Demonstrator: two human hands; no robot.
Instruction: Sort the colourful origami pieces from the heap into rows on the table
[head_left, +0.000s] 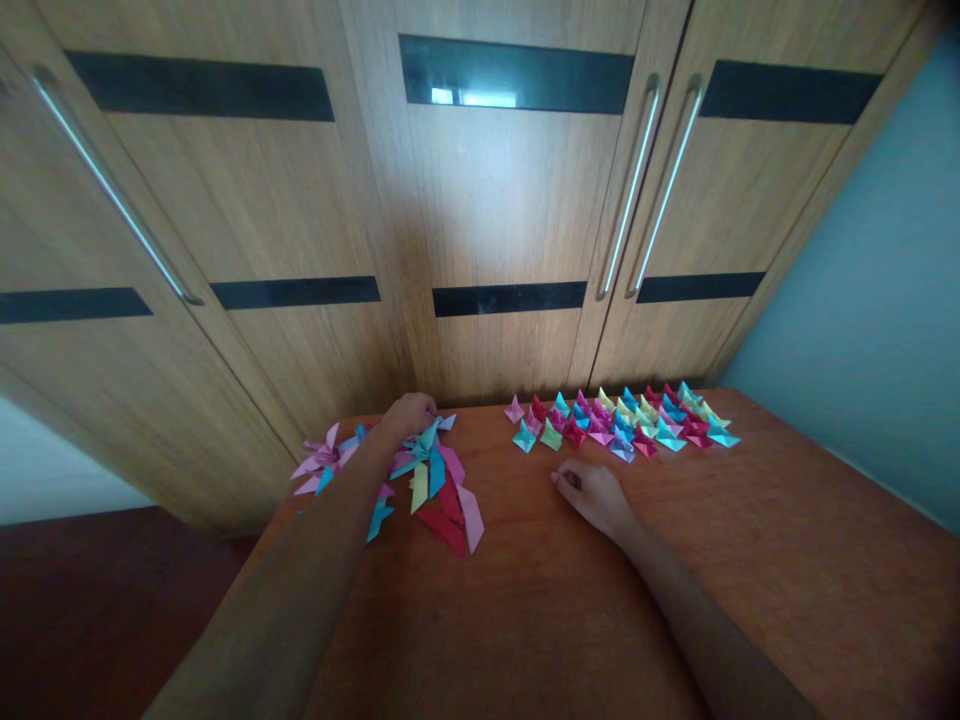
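Note:
My left hand (pixel 409 412) reaches to the back of a loose heap of folded paper pieces (pixel 429 447) in pink, red, blue and yellow. Its fingers are bent down among the papers at the table's far edge, and what they pinch is hidden. Close to the fingertips lies a pale lilac paper strip (pixel 448 422). My right hand (pixel 592 492) rests on the table with its fingers curled in and nothing visible in them. Just beyond it stand rows of small folded paper boats (pixel 600 430) in several colours.
The brown wooden table (pixel 517 610) reaches back to a wardrobe (pixel 495 200) with long metal handles (pixel 634 190). A pale blue wall (pixel 870 280) runs along the right side. Dark floor (pixel 112 600) shows at the lower left.

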